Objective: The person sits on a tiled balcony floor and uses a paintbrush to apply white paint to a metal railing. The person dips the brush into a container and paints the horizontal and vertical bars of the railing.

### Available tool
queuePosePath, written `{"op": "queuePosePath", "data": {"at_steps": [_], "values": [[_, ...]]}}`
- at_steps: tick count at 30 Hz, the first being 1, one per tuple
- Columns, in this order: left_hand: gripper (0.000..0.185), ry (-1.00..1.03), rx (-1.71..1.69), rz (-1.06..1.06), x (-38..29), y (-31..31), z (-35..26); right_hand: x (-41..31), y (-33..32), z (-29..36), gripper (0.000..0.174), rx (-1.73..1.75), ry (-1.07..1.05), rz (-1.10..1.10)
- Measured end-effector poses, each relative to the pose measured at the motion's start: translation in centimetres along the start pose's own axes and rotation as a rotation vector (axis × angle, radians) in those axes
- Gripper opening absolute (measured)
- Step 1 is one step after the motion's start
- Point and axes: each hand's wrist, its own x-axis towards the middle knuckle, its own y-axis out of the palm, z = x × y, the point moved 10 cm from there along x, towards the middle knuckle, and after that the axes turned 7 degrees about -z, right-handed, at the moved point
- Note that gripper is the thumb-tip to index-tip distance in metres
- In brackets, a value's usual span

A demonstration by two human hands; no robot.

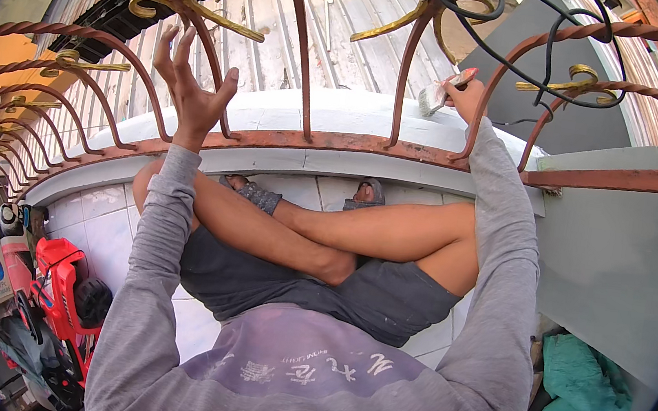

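My right hand (pixel 467 99), reaching out between the bars, holds a paintbrush (pixel 434 99) with a red-marked handle. The brush's pale bristles rest on or just above the white outer ledge (pixel 340 111) beyond the railing. My left hand (pixel 195 87) is raised beside a curved bar, fingers spread, holding nothing; whether it touches the bar cannot be told. The reddish-brown metal railing (pixel 343 142) has twisted bars and gold-coloured scrolls (pixel 203 2). I sit cross-legged on the tiled floor before it.
Black cables (pixel 548 54) hang over the railing at upper right. A corrugated metal roof (pixel 276 32) lies beyond. Red plastic ride-on toy parts (pixel 58 277) and other items crowd the left. A grey wall (pixel 613 253) and a green cloth or sack (pixel 574 390) are at my right.
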Motion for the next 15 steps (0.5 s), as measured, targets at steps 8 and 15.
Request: {"op": "queuePosePath", "data": {"at_steps": [8,15], "values": [[0.085,-0.208,-0.031,0.066,-2.0,2.7,1.8,0.9,4.6,-2.7,0.037,0.179,0.270,0.096],[0.080,-0.233,-0.059,0.050,-2.0,2.7,2.1,3.4,-1.2,-0.6,0.027,-0.764,-0.280,-0.190]]}}
